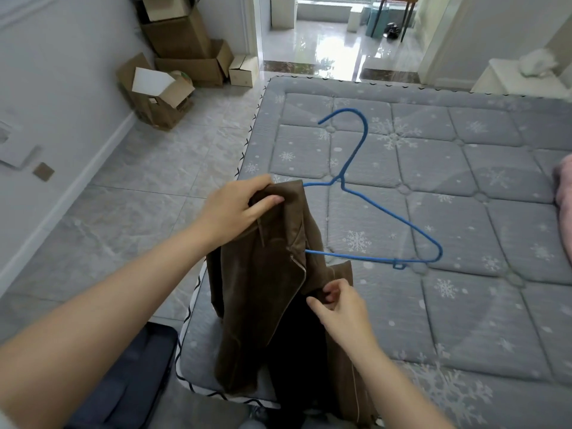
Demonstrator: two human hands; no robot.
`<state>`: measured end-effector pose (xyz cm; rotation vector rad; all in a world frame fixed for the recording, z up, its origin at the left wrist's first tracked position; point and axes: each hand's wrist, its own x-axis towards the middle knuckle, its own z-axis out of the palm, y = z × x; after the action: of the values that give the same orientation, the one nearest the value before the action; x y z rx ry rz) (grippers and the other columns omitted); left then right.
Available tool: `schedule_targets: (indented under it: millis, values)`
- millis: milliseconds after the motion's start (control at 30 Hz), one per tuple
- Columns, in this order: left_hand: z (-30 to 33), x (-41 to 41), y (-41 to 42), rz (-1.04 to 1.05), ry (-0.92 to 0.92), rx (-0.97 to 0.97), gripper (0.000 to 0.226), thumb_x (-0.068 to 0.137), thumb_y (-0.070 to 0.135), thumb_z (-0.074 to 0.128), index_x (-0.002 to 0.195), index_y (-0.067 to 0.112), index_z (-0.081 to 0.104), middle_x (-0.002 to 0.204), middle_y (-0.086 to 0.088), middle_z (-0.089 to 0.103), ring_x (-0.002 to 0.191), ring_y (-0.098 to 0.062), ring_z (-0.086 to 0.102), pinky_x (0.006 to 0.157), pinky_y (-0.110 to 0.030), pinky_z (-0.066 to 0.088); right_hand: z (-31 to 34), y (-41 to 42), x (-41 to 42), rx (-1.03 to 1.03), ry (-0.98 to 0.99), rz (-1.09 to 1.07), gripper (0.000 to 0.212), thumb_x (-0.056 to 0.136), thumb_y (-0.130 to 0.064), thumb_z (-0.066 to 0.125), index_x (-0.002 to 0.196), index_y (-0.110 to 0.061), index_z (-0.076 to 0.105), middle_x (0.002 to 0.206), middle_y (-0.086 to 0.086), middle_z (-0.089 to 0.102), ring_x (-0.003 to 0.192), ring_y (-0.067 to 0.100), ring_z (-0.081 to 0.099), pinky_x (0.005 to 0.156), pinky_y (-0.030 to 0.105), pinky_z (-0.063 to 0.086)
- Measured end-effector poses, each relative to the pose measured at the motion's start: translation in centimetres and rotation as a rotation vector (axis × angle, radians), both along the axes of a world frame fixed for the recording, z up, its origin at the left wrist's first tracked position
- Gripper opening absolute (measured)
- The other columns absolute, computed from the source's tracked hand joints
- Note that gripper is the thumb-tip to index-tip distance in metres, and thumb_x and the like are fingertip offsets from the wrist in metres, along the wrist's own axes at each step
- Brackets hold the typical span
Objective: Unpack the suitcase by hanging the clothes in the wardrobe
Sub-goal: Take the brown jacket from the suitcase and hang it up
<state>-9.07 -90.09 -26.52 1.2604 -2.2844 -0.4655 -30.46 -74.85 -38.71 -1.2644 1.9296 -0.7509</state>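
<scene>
A brown jacket [266,286] with a zip and dark lining hangs over the near left corner of the bed. One arm of a blue wire hanger [387,221] is pushed into its shoulder, while the hook points away over the mattress. My left hand [238,209] grips the jacket's top at the shoulder where the hanger enters. My right hand [337,308] pinches the jacket's front edge lower down. A dark suitcase [130,376] lies on the floor at the bottom left, partly hidden by my left arm.
The grey quilted mattress [433,305] fills the right side. Several open cardboard boxes [179,63] stand against the far left wall. A pink cloth [564,187] lies at the bed's right edge. A doorway [334,35] opens beyond the bed onto a shiny floor.
</scene>
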Motion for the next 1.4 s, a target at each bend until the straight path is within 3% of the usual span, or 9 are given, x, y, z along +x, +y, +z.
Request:
schedule_targets:
  millis: [200, 333, 400, 600, 700, 933, 1067, 1267, 1400]
  values:
    - [2.1, -0.5, 1.5, -0.035, 0.066, -0.016, 0.031, 0.091, 0.054, 0.048, 0.085, 0.024, 0.054, 0.069, 0.006, 0.057, 0.066, -0.012, 0.055, 0.061, -0.042, 0.047, -0.5, -3.2, 1.8, -0.115, 0.067, -0.119, 0.056, 0.063, -0.058, 0.073, 0.101, -0.026, 0.048, 0.095, -0.005, 0.052, 0.081, 0.012, 0.053, 0.07, 0.031, 0.049]
    - [2.9, 0.9, 1.7, -0.055, 0.072, -0.031, 0.03, 0.092, 0.054, 0.048, 0.087, 0.026, 0.055, 0.071, 0.006, 0.057, 0.067, -0.012, 0.056, 0.061, -0.042, 0.046, -0.2, -5.2, -1.1, -0.267, 0.058, -0.128, 0.03, 0.069, 0.003, 0.072, 0.092, -0.015, 0.066, 0.088, 0.0, 0.057, 0.081, 0.022, 0.059, 0.072, 0.024, 0.043]
    - [2.6, 2.4, 1.5, -0.057, 0.009, -0.045, 0.034, 0.092, 0.056, 0.045, 0.087, 0.024, 0.054, 0.071, 0.007, 0.056, 0.066, -0.012, 0.055, 0.06, -0.044, 0.046, 0.4, -5.5, -4.1, -0.393, 0.108, -0.082, 0.033, 0.069, 0.011, 0.067, 0.095, -0.009, 0.073, 0.085, -0.003, 0.059, 0.081, 0.011, 0.061, 0.073, 0.02, 0.045]
    - [1.6, 4.9, 1.5, -0.068, 0.03, -0.054, 0.044, 0.091, 0.066, 0.04, 0.088, 0.025, 0.054, 0.07, 0.008, 0.056, 0.064, -0.009, 0.055, 0.057, -0.038, 0.045, 2.1, -6.7, -9.2, -0.376, 0.003, -0.105, 0.015, 0.089, 0.006, 0.062, 0.099, -0.003, 0.068, 0.091, 0.01, 0.066, 0.081, 0.003, 0.062, 0.075, 0.013, 0.05]
    - [1.5, 4.7, 1.4, -0.079, -0.055, -0.14, 0.057, 0.091, 0.073, 0.03, 0.09, 0.023, 0.057, 0.072, 0.008, 0.059, 0.064, -0.011, 0.058, 0.055, -0.036, 0.047, 2.1, -6.2, -10.0, -0.349, 0.105, -0.137, 0.004, 0.092, -0.005, 0.061, 0.092, -0.003, 0.064, 0.074, 0.009, 0.061, 0.074, 0.027, 0.06, 0.063, 0.023, 0.042]
    - [1.6, 5.1, 1.0, 0.051, -0.158, -0.491, 0.031, 0.103, 0.042, 0.045, 0.104, 0.021, 0.068, 0.082, 0.0, 0.064, 0.067, -0.023, 0.063, 0.049, -0.038, 0.046, 8.2, -7.4, -12.9, -0.441, 0.374, -0.089, 0.037, 0.075, -0.035, 0.072, 0.06, -0.014, 0.046, 0.047, 0.0, 0.033, 0.055, 0.018, 0.038, 0.054, 0.036, 0.029]
    - [2.4, 5.2, 0.6, 0.189, -0.205, -0.58, 0.034, 0.105, 0.041, 0.042, 0.105, 0.021, 0.07, 0.077, -0.003, 0.063, 0.062, -0.026, 0.061, 0.043, -0.04, 0.043, 11.9, -7.8, -12.6, -0.354, 0.491, -0.083, 0.051, 0.074, -0.061, 0.06, 0.06, -0.012, 0.053, 0.048, 0.002, 0.036, 0.057, 0.02, 0.047, 0.054, 0.04, 0.042]
    - [5.4, 4.2, 0.4, 0.354, -0.11, -0.553, 0.03, 0.103, 0.046, 0.043, 0.113, 0.027, 0.065, 0.092, -0.001, 0.068, 0.078, -0.027, 0.065, 0.054, -0.044, 0.048, 16.6, -6.7, -9.9, -0.251, 0.011, -0.113, 0.057, 0.059, -0.066, 0.077, 0.076, -0.011, 0.072, 0.064, 0.005, 0.068, 0.067, 0.013, 0.066, 0.063, 0.033, 0.049]
    - [8.0, 2.5, 2.2, 0.391, 0.079, -0.449, 0.023, 0.096, 0.039, 0.057, 0.115, 0.027, 0.059, 0.088, -0.002, 0.067, 0.079, -0.031, 0.064, 0.059, -0.044, 0.05, 18.6, -7.4, -8.0, -0.495, 0.066, -0.3, 0.036, 0.06, -0.056, 0.083, 0.08, -0.027, 0.075, 0.071, -0.008, 0.074, 0.076, 0.007, 0.07, 0.075, 0.038, 0.059]
